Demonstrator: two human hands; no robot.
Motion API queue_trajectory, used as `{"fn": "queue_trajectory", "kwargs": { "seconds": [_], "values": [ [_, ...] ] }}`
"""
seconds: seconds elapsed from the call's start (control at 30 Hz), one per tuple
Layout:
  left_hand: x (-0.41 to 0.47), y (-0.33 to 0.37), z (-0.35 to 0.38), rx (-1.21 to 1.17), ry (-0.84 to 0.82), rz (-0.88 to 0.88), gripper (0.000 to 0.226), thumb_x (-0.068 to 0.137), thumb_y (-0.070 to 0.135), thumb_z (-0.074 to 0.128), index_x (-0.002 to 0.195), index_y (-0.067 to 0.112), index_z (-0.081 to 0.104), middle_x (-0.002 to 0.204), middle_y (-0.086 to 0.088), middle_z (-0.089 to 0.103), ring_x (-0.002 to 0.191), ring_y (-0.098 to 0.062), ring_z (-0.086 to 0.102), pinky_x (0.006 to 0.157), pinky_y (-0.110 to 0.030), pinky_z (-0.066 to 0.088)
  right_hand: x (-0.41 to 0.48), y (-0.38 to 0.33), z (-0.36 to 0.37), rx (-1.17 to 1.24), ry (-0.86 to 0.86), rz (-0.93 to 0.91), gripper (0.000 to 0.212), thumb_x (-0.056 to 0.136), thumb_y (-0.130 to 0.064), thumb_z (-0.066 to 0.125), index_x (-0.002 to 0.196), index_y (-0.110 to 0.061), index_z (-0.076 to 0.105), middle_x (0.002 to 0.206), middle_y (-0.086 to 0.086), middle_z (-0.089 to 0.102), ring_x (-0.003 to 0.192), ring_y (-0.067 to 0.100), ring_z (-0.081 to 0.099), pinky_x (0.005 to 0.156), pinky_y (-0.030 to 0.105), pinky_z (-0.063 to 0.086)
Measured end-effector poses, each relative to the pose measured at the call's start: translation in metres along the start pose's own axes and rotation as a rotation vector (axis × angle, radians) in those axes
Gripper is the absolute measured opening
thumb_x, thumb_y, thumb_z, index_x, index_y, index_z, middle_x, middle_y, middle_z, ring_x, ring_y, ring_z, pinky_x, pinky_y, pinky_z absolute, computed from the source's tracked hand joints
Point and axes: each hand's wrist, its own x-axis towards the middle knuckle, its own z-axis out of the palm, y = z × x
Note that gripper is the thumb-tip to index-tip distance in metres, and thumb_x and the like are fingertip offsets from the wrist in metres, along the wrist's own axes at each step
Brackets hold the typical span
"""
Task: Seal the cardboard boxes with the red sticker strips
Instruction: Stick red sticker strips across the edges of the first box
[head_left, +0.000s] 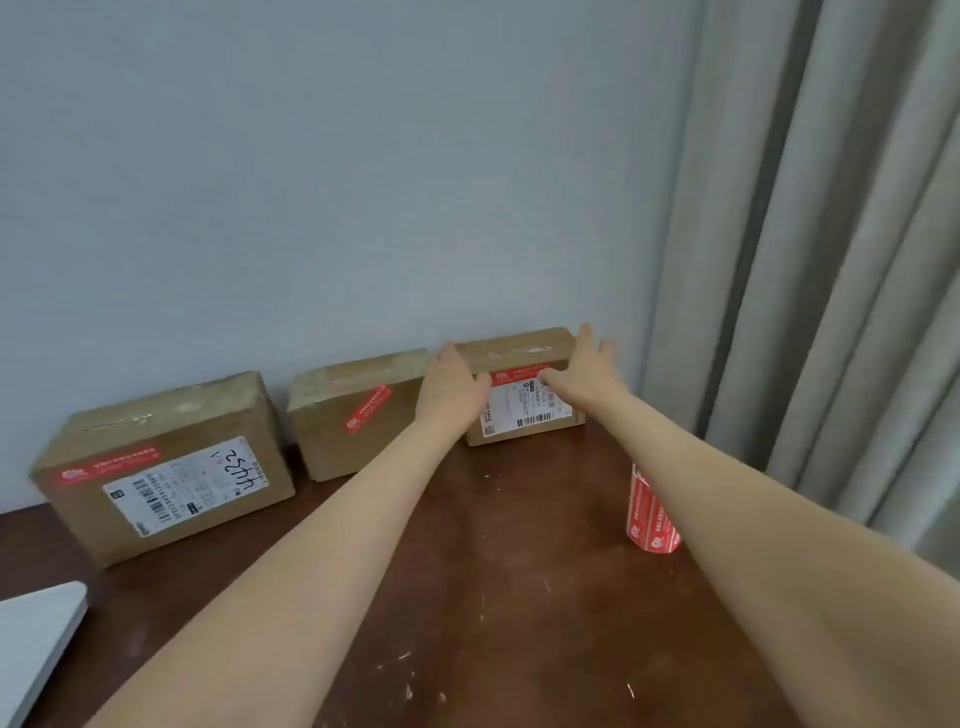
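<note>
Three cardboard boxes stand in a row against the wall on a dark wooden table (519, 597). The left box (166, 467) has a white label and a red sticker strip (106, 467). The middle box (358, 415) carries a slanted red strip (368, 409). The right box (524, 400) has a red strip (511, 375) above its white label. My left hand (452, 387) lies flat against this box's left side. My right hand (587, 371) rests on its right top, with the thumb on the strip. A roll of red sticker strips (649, 514) stands behind my right forearm.
A grey curtain (831, 260) hangs at the right, close to the right box and the roll. A white flat object (36, 639) lies at the table's lower left corner. The pale wall (337, 182) sits directly behind the boxes.
</note>
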Motion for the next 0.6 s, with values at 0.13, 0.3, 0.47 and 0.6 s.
{"fn": "queue_trajectory", "kwargs": {
  "seconds": [0.13,0.3,0.47,0.6],
  "values": [
    [0.015,0.001,0.006,-0.060,-0.019,-0.066,0.051,0.093,0.019,0.050,0.137,0.001,0.032,0.137,-0.015,0.045,0.123,-0.029,0.046,0.087,-0.032,0.038,0.016,0.000,0.004,0.105,-0.006,0.081,0.097,0.081,-0.030,0.067,0.152,-0.019,0.003,0.157,0.017,0.003,0.143,0.035,0.020,0.113,0.043,0.026],
    [0.016,-0.003,0.017,-0.086,-0.042,-0.082,0.055,0.092,0.019,0.053,0.140,0.005,0.029,0.121,-0.013,0.057,0.101,-0.025,0.057,0.075,-0.028,0.041,0.016,0.002,0.012,0.176,-0.034,0.063,0.072,0.076,-0.037,0.069,0.139,-0.018,0.039,0.135,0.010,0.043,0.112,0.025,0.052,0.095,0.034,0.042],
    [-0.002,0.005,0.010,-0.082,-0.023,-0.060,0.055,0.091,0.021,0.053,0.140,0.006,0.031,0.133,-0.013,0.048,0.111,-0.024,0.052,0.080,-0.026,0.037,0.002,0.001,0.008,0.084,0.069,0.050,0.059,0.087,-0.046,0.054,0.134,-0.011,0.043,0.132,0.014,0.041,0.090,0.023,0.046,0.073,0.032,0.040],
    [-0.026,0.010,-0.009,-0.073,-0.017,-0.069,0.064,0.092,0.024,0.052,0.146,0.008,0.023,0.145,-0.017,0.034,0.112,-0.026,0.051,0.081,-0.026,0.035,-0.030,-0.011,-0.003,0.037,0.124,0.089,0.053,0.098,-0.045,0.038,0.134,-0.006,0.040,0.135,0.019,0.037,0.105,0.035,0.054,0.085,0.037,0.041]
  ]
}}
